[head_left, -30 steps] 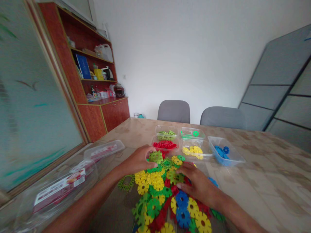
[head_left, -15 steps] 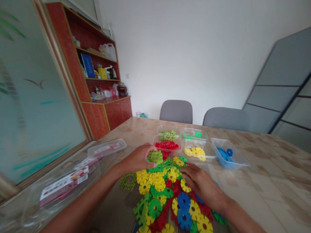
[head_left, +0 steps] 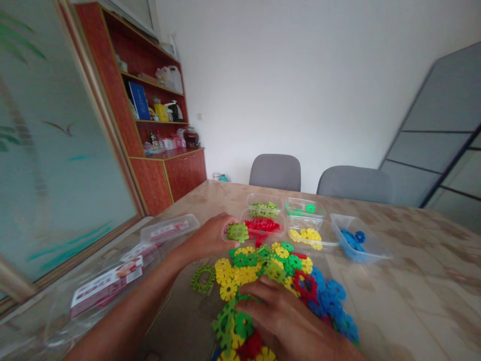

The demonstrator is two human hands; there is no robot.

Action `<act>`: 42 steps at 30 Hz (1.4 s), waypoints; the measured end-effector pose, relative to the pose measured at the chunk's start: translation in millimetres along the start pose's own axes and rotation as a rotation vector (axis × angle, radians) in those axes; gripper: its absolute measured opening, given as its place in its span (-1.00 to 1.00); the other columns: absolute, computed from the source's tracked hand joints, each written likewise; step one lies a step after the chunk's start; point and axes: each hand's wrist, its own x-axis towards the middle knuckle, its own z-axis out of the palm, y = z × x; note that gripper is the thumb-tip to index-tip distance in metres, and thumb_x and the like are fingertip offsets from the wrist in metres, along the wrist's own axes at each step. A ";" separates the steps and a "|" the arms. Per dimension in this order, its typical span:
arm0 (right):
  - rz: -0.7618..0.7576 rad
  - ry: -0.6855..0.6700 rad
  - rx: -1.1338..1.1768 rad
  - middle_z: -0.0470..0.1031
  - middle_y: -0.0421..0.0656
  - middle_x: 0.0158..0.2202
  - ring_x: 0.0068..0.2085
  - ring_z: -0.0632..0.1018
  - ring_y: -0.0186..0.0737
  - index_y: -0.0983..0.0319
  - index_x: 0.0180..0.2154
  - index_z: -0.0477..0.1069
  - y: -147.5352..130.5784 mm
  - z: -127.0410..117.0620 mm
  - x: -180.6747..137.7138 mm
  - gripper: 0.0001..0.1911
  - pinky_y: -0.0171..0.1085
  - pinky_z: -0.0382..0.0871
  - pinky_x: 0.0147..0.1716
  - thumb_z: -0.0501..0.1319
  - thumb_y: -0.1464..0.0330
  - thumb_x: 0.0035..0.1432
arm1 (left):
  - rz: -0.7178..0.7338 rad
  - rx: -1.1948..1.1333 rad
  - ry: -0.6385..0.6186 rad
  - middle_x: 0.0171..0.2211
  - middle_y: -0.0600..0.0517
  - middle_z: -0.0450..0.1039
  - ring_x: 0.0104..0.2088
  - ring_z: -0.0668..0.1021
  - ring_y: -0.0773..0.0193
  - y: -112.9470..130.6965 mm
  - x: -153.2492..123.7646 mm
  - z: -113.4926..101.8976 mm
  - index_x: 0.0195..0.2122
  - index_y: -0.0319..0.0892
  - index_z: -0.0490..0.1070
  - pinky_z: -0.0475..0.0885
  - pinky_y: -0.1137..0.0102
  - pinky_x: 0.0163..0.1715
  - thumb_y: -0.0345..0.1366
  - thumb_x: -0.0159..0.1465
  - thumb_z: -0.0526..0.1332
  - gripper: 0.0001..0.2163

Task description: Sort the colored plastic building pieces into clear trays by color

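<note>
My left hand [head_left: 215, 236] is closed on a light green toothed plastic piece [head_left: 238, 232], gripped between thumb and fingers just in front of the red pieces. My right hand [head_left: 280, 313] is over the near part of a mixed heap of building pieces, fingers apart and slightly bent, touching the pieces beneath. Yellow notched discs [head_left: 246, 275], green discs [head_left: 245, 259], blue discs [head_left: 332, 301] and a red toothed piece [head_left: 305, 286] make up the heap. A light green frame piece [head_left: 203, 279] lies apart at its left. The right hand hides part of the heap.
Behind the heap stand clear tubs of light green pieces [head_left: 264, 208], red pieces [head_left: 263, 225], green discs [head_left: 310, 207] and yellow discs [head_left: 310, 235]. A tub [head_left: 376, 250] of blue discs stands right. Clear lids [head_left: 171, 228] lie left. Two grey chairs [head_left: 275, 170] stand beyond.
My right hand has moved left and nearer across the heap, uncovering blue and red pieces at the right. The left hand has lifted slightly, still with the light green piece.
</note>
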 end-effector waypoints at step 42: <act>0.529 0.473 -0.036 0.49 -0.22 -0.41 -0.38 0.50 -0.29 0.29 -0.21 0.42 172.8 -61.3 55.3 -0.90 -0.29 0.42 -0.33 0.16 0.45 0.22 | -0.103 -0.254 0.309 -0.20 -0.04 0.55 -0.31 0.54 0.23 -67.3 65.3 15.3 -0.16 -0.23 0.48 0.45 0.35 -0.26 -0.28 0.17 0.16 -0.75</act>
